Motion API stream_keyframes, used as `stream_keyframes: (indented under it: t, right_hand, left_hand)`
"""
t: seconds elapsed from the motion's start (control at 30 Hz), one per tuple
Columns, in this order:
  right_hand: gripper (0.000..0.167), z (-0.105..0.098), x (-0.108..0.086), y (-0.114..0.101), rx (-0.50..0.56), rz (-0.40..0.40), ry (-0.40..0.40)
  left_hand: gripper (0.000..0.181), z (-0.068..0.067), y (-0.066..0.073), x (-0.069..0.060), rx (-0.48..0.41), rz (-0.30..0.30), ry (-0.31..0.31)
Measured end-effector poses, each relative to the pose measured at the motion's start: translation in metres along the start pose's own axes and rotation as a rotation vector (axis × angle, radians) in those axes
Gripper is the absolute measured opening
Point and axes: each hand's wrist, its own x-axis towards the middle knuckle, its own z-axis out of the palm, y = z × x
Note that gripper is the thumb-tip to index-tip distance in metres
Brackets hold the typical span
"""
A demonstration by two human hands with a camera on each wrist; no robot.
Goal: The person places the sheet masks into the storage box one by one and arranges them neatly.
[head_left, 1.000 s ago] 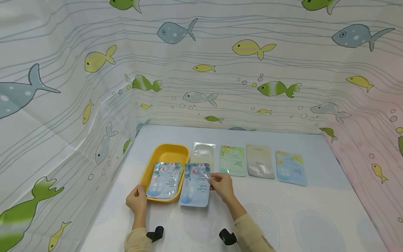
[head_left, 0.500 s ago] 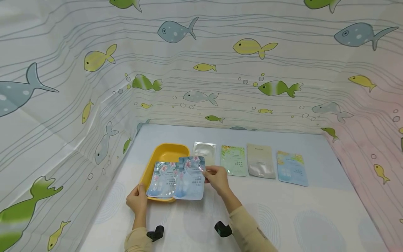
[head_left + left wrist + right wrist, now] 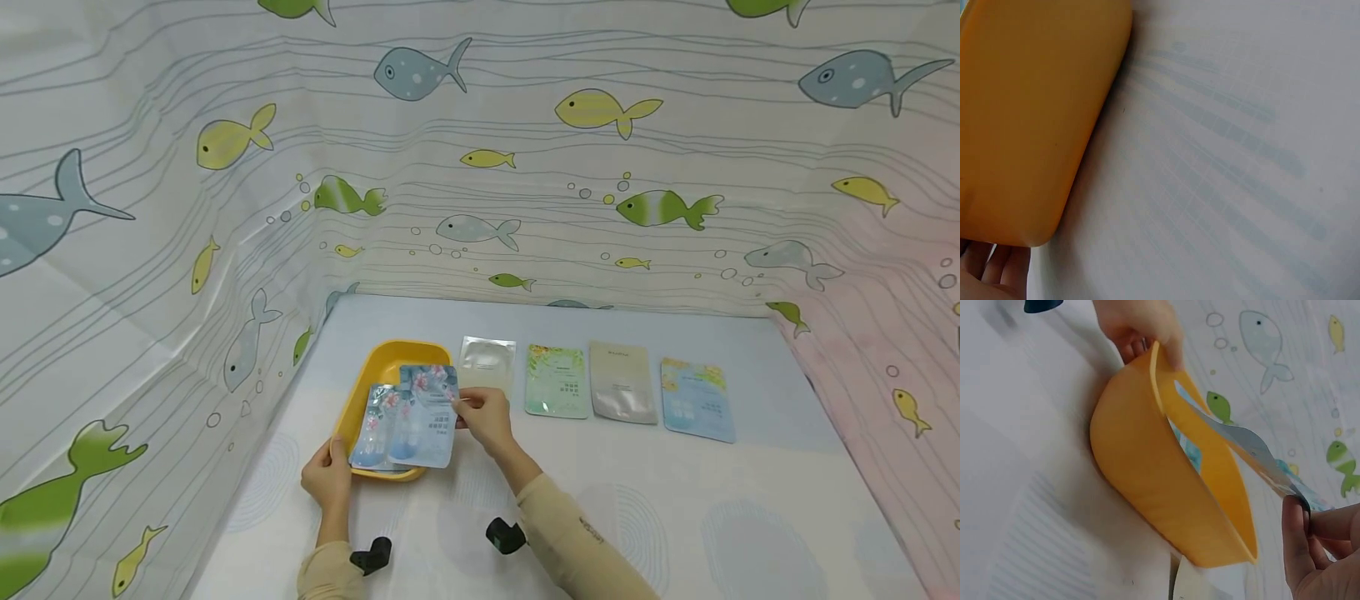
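Note:
My right hand [image 3: 486, 417] pinches the right edge of a blue sachet with pink flowers [image 3: 427, 425]. In the right wrist view, that sachet [image 3: 1250, 447] is seen nearly edge-on above the yellow basin, between thumb and fingers of the right hand [image 3: 1325, 550]. Another blue flowered sachet [image 3: 369, 442] lies in the basin, partly covered by the held one. With thumb and fingers, my left hand [image 3: 327, 482] grips the near left corner of the yellow basin [image 3: 360, 385]. The left wrist view has the basin's outer wall [image 3: 1035, 125], with fingers at its corner.
Right of the basin, a row of sachets lies on the table: a silver one [image 3: 487, 360], a green one [image 3: 556, 382], a beige-silver one [image 3: 622, 383] and a blue-yellow one [image 3: 697, 400]. Fish-patterned cloth [image 3: 570, 192] walls the back and sides.
My right hand has moved left with the pinched sachet, from beside the basin to over it. The left hand has stayed at the basin's corner.

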Motion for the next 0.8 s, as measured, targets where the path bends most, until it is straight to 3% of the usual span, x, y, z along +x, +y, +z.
stream_keyframes:
  t: [0.27, 0.47, 0.8]
  right_hand:
    - [0.022, 0.021, 0.002, -0.007, -0.014, -0.060, -0.014]
    - [0.024, 0.035, 0.011, 0.001, -0.015, -0.037, -0.023]
    - [0.022, 0.047, 0.015, 0.007, -0.116, -0.005, -0.022]
  left_hand:
    - [0.028, 0.000, -0.002, 0.001, -0.002, 0.006, 0.000]
    - [0.028, 0.000, -0.001, 0.002, -0.002, 0.006, 0.002]
    - [0.026, 0.000, 0.000, 0.000, -0.007, 0.008, 0.008]
